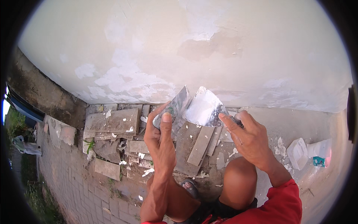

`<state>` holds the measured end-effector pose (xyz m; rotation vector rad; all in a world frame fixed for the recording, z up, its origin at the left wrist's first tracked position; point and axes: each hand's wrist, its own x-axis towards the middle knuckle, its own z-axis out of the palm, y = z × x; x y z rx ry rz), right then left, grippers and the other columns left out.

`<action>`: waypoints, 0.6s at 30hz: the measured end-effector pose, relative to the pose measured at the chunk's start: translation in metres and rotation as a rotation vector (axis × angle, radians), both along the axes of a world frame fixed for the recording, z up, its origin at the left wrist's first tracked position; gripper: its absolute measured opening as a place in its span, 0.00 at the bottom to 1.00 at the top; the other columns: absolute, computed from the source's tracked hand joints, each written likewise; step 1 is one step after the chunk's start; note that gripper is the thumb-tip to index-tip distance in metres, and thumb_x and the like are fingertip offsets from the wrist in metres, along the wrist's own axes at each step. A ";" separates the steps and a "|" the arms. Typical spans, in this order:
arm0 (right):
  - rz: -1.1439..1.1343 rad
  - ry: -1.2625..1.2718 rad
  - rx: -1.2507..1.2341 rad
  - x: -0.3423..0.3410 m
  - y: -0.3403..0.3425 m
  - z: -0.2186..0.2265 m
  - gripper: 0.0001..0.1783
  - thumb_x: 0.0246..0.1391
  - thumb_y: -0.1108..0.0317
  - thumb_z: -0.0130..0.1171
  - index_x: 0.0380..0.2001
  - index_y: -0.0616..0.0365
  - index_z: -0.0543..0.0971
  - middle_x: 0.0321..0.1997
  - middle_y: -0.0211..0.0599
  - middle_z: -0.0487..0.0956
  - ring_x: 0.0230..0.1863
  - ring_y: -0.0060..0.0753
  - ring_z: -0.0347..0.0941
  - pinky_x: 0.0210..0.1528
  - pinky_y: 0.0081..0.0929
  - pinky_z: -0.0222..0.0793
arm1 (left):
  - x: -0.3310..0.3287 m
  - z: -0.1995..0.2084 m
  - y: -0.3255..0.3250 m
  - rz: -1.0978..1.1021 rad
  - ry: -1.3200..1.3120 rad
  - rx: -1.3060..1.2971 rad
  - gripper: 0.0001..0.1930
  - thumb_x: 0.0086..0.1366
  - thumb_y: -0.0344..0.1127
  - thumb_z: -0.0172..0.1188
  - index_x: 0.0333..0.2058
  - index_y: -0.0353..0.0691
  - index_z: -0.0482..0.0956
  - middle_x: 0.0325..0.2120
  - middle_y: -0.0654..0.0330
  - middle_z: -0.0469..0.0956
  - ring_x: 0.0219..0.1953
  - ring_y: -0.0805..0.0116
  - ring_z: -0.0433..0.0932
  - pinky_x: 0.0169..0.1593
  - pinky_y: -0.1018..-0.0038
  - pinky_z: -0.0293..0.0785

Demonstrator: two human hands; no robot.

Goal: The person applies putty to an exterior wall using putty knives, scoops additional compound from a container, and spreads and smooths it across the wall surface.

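Note:
My left hand (161,134) grips a flat metal scraper blade (175,108), smeared grey, with the thumb on top. My right hand (248,136) holds a second, wider putty knife (203,108) coated with white filler, forefinger pressed along its handle. The two blades meet edge to edge in front of a white plastered wall (186,48) with patched, flaking spots. I am squatting; my bare knee (238,179) and a sandalled foot (190,186) show below the hands.
Broken grey tile and concrete slabs (112,121) lie stacked at the wall's foot. A white container with a teal and pink packet (311,153) rests on the ground at right. Paving bricks (78,186) spread at lower left, with weeds beside them.

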<state>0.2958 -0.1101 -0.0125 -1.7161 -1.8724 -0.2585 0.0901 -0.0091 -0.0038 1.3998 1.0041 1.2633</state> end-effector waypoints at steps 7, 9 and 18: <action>-0.159 0.295 -0.209 0.033 -0.021 -0.001 0.25 0.55 0.74 0.60 0.57 0.44 0.77 0.33 0.35 0.68 0.29 0.33 0.70 0.28 0.34 0.69 | 0.006 0.023 -0.027 0.101 -0.282 0.087 0.18 0.71 0.44 0.56 0.49 0.35 0.75 0.34 0.61 0.79 0.39 0.75 0.75 0.48 0.76 0.72; -0.201 0.353 -0.079 0.035 -0.014 0.010 0.26 0.55 0.76 0.59 0.57 0.45 0.76 0.34 0.36 0.68 0.28 0.32 0.69 0.28 0.34 0.68 | -0.001 0.030 -0.037 0.110 -0.298 -0.017 0.17 0.73 0.39 0.53 0.51 0.30 0.72 0.37 0.55 0.80 0.40 0.74 0.77 0.46 0.78 0.72; -0.330 -0.280 0.244 0.053 0.062 0.089 0.38 0.50 0.83 0.57 0.65 0.40 0.70 0.35 0.36 0.65 0.25 0.31 0.66 0.24 0.30 0.67 | -0.042 0.025 -0.039 -0.434 -0.110 -0.112 0.15 0.71 0.30 0.55 0.52 0.27 0.74 0.41 0.52 0.82 0.37 0.75 0.77 0.44 0.79 0.72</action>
